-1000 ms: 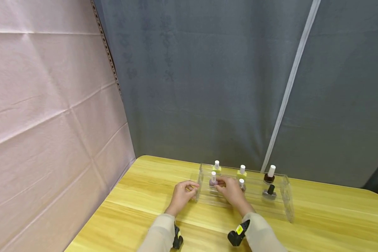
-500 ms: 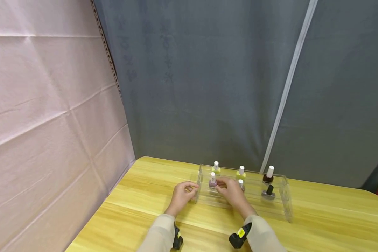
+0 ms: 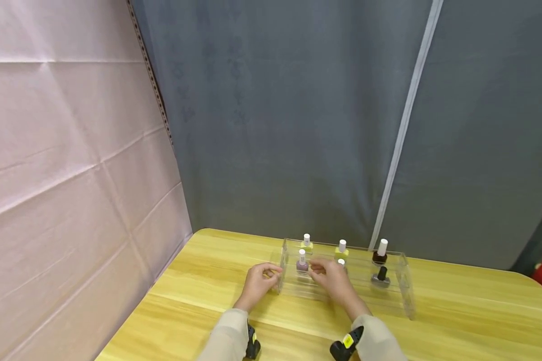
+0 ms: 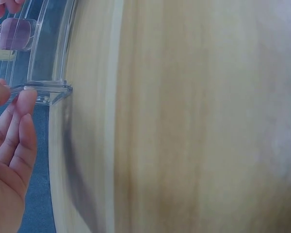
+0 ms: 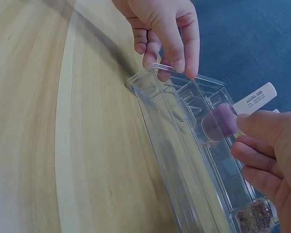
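Note:
A clear stepped display rack (image 3: 406, 291) stands on the table, bearing several nail polish bottles. With thumb and fingertips, my left hand (image 3: 257, 286) pinches the rack's left end panel. The purple nail polish bottle (image 3: 302, 265), white-capped, stands on a middle step near that end. Just to its right is my right hand (image 3: 336, 283), fingers loosely bent; a small gap separates them from the bottle in the head view. In the right wrist view, the thumb overlaps the purple bottle's edge. A glittery brown bottle (image 5: 254, 217) sits beside the right hand, partly hidden by it in the head view.
On the back step stand two yellow bottles (image 3: 306, 244) (image 3: 342, 252) and a dark bottle (image 3: 380, 257). A black-capped bottle (image 3: 381, 279) is on the step before it. Grey curtain (image 3: 271, 125) hangs behind the wooden table (image 3: 198, 286).
My right fingers have come off the purple bottle and drawn slightly to the right. The bottle stays on its step. My left hand keeps its place at the rack's end. The head view has shifted slightly.

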